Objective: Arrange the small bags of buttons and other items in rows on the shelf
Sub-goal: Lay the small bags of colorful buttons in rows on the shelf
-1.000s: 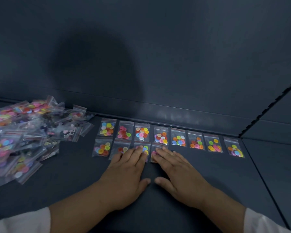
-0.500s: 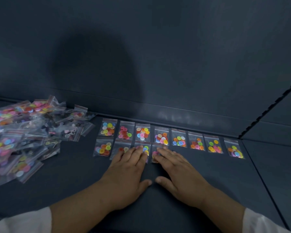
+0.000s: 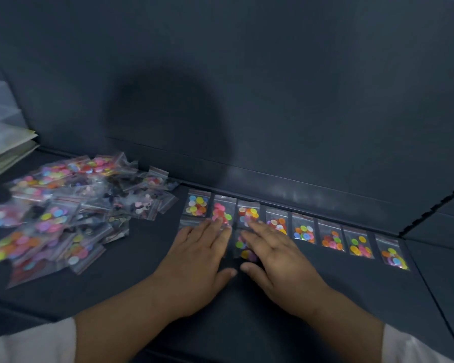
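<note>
Several small clear bags of coloured buttons form a back row [image 3: 303, 231] along the shelf's rear wall. A second row starts in front of it at the left. My left hand [image 3: 202, 260] lies flat with straight fingers on the front-row bags and hides most of them. My right hand [image 3: 275, 260] lies flat beside it, fingers pressing on another front-row bag [image 3: 243, 248] that shows between the two hands. A loose heap of bags [image 3: 60, 216] lies at the left.
The dark shelf [image 3: 325, 289] has a rear wall and a seam at the right [image 3: 430, 292]. Pale sheets or folders [image 3: 3, 150] stand at the far left edge. Bare shelf surface lies in front of the right half of the back row.
Both hands have slid forward over the front-row bags, fingertips now reaching the back row. The view has shifted, so the pale sheets at the left now show.
</note>
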`<state>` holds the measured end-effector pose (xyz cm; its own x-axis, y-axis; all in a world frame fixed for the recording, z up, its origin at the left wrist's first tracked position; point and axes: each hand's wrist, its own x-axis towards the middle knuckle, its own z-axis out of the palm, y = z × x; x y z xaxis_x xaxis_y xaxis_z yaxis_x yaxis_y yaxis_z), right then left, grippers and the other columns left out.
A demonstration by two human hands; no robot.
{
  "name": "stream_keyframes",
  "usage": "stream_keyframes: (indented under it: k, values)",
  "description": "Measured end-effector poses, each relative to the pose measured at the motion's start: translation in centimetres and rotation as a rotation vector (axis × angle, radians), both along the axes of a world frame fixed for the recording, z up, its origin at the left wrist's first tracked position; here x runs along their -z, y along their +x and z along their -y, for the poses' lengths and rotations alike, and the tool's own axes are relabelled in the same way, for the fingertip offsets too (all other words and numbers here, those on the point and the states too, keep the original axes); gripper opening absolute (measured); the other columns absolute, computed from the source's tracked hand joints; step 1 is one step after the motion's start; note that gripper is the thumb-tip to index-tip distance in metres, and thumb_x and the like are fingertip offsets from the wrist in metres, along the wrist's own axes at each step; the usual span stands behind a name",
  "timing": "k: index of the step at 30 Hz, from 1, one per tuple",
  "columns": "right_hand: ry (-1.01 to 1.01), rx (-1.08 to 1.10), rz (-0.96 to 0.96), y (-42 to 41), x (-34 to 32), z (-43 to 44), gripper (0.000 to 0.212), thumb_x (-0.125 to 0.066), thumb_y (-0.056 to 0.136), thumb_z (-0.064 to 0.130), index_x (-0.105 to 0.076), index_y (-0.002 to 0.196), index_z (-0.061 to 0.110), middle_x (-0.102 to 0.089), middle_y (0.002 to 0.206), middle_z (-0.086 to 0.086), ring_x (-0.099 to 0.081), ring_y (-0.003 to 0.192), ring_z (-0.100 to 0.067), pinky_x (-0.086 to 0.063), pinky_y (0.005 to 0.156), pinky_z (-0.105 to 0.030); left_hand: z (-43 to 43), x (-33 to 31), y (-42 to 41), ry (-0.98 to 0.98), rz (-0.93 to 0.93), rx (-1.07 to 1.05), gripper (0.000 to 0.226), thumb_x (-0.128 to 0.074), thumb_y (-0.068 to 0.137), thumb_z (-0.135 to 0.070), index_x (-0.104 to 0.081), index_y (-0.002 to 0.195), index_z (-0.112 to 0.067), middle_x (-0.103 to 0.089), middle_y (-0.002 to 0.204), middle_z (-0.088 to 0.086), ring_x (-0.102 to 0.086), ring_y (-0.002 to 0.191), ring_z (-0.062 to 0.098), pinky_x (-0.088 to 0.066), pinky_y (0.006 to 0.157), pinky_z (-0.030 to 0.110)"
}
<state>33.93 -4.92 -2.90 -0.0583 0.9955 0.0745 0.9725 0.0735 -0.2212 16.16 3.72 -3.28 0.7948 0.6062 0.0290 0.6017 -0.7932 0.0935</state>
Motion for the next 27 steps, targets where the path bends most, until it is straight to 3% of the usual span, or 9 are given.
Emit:
stream_keyframes:
  k: [2,7,11,16,20,24,27]
  values:
    - [0.015,-0.01,0.016,-1.5,-0.2,-1.5,0.068,-0.027,0.088,0.058,-0.035,0.144,0.02,-0.026,0.155,-0.001,-0.023,0.142,-0.018,-0.007,0.113,-0.031,-1.1,-0.1,-1.7,0.047,0.014,-0.05,0.071,-0.034,0.081,-0.06,-0.053,0.131,-0.014,-0.056,0.134,0.008,-0.055,0.121,0.023,-0.041,0.096,0.039]
    - [0.001,-0.068,0.083,-5.8,-0.4,-5.5,0.061,-0.034,0.088,0.054,-0.046,0.135,0.017,-0.041,0.147,-0.007,-0.042,0.133,-0.026,-0.021,0.109,-0.038,-3.4,-0.7,-6.9,0.098,0.027,-0.179,0.067,-0.034,0.081,-0.059,-0.06,0.124,-0.014,-0.063,0.124,0.007,-0.062,0.111,0.024,-0.049,0.087,0.041]
    - [-0.024,-0.162,0.055,-9.9,-0.3,-8.5,0.066,-0.027,0.087,0.057,-0.041,0.14,0.02,-0.034,0.151,-0.005,-0.031,0.139,-0.024,-0.013,0.112,-0.035,-4.8,-0.8,-11.4,0.106,0.005,-0.278,0.068,-0.033,0.081,-0.059,-0.062,0.122,-0.013,-0.065,0.121,0.006,-0.063,0.108,0.023,-0.05,0.087,0.04]
    - [0.005,-0.247,0.101,-14.5,0.3,-11.5,0.057,-0.035,0.09,0.053,-0.053,0.129,0.016,-0.054,0.135,-0.006,-0.053,0.122,-0.024,-0.03,0.104,-0.037,-6.2,-0.6,-16.6,0.071,0.009,-0.396,0.07,-0.033,0.08,-0.061,-0.06,0.124,-0.014,-0.063,0.123,0.005,-0.061,0.11,0.024,-0.049,0.088,0.04]
    - [-0.021,-0.319,0.089,-18.1,0.4,-13.5,0.063,-0.016,0.095,0.056,-0.05,0.131,0.016,-0.052,0.137,-0.007,-0.052,0.124,-0.025,-0.029,0.106,-0.04,-7.5,-0.5,-20.7,0.073,0.012,-0.46,0.066,-0.036,0.079,-0.057,-0.063,0.118,-0.012,-0.066,0.116,0.006,-0.065,0.102,0.024,-0.049,0.087,0.037]
    - [0.001,-0.359,0.018,-21.4,0.6,-15.5,0.052,-0.033,0.093,0.049,-0.052,0.13,0.018,-0.053,0.136,-0.004,-0.052,0.122,-0.023,-0.035,0.104,-0.039,-8.7,-0.2,-24.3,0.024,0.063,-0.566,0.067,-0.034,0.079,-0.057,-0.062,0.12,-0.012,-0.066,0.115,0.005,-0.065,0.1,0.025,-0.047,0.086,0.037]
    - [0.074,-0.327,-0.069,-23.3,0.4,-16.9,0.04,-0.043,0.092,0.04,-0.058,0.122,0.017,-0.059,0.122,-0.001,-0.055,0.11,-0.021,-0.042,0.095,-0.034,-9.7,-0.6,-25.7,-0.095,0.063,-0.69,0.063,-0.03,0.087,-0.056,-0.046,0.133,-0.016,-0.055,0.122,0.004,-0.052,0.111,0.025,-0.04,0.091,0.036]
